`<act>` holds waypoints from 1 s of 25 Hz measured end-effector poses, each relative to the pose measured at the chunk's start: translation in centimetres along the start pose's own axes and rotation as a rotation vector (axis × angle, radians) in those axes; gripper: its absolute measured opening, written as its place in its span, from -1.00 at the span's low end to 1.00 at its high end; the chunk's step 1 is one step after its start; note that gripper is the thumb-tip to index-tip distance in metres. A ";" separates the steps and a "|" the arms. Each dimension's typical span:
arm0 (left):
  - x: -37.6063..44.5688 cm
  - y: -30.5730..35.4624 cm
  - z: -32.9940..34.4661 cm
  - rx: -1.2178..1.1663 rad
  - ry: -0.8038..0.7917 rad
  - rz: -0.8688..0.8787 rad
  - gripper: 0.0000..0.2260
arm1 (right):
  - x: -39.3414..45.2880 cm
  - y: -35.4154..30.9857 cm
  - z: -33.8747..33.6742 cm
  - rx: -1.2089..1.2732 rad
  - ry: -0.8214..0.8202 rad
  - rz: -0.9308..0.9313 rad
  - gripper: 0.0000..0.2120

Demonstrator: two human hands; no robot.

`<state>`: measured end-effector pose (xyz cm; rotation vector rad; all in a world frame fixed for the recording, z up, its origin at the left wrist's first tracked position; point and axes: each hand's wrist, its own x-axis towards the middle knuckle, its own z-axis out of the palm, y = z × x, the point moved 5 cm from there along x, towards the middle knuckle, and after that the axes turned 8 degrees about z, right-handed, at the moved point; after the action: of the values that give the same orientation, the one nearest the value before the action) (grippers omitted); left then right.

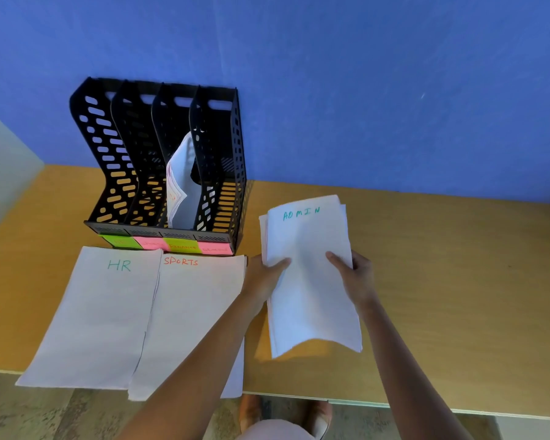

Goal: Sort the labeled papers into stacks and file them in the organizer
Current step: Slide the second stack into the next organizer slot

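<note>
I hold a stack of white papers labeled ADMIN (308, 268) lifted off the desk, to the right of the organizer. My left hand (264, 274) grips its left edge and my right hand (354, 277) grips its right edge. A stack labeled HR (99, 315) lies flat at the front left, and a stack labeled SPORTS (188, 309) lies beside it, partly under my left forearm. The black four-slot organizer (159, 160) stands at the back against the wall. Its third slot from the left holds slumped papers (181, 185); the other slots look bare.
Green and pink sticky labels (165, 244) run along the organizer's front base. The wooden desk (442, 281) meets a blue wall behind. The HR and SPORTS stacks overhang the desk's front edge. My shoes (251, 411) show on the floor below.
</note>
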<state>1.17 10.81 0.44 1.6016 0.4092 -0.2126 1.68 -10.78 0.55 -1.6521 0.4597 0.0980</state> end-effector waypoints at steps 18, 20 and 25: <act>-0.7 2.7 -1.4 -0.178 -0.050 0.284 -0.61 | -3.1 -0.9 0.3 0.153 -0.173 -0.139 -0.54; -0.7 2.6 -1.5 -0.202 -0.050 0.294 -0.57 | -3.1 -1.2 0.3 0.168 -0.160 -0.160 -0.54; -0.6 1.7 -1.5 -0.146 -0.021 0.221 -0.46 | -3.2 0.1 0.7 0.123 -0.136 -0.149 -0.53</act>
<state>1.07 12.18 2.36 1.4866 0.2236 -0.0299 -1.13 -9.31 1.37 -1.5421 0.2339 0.0699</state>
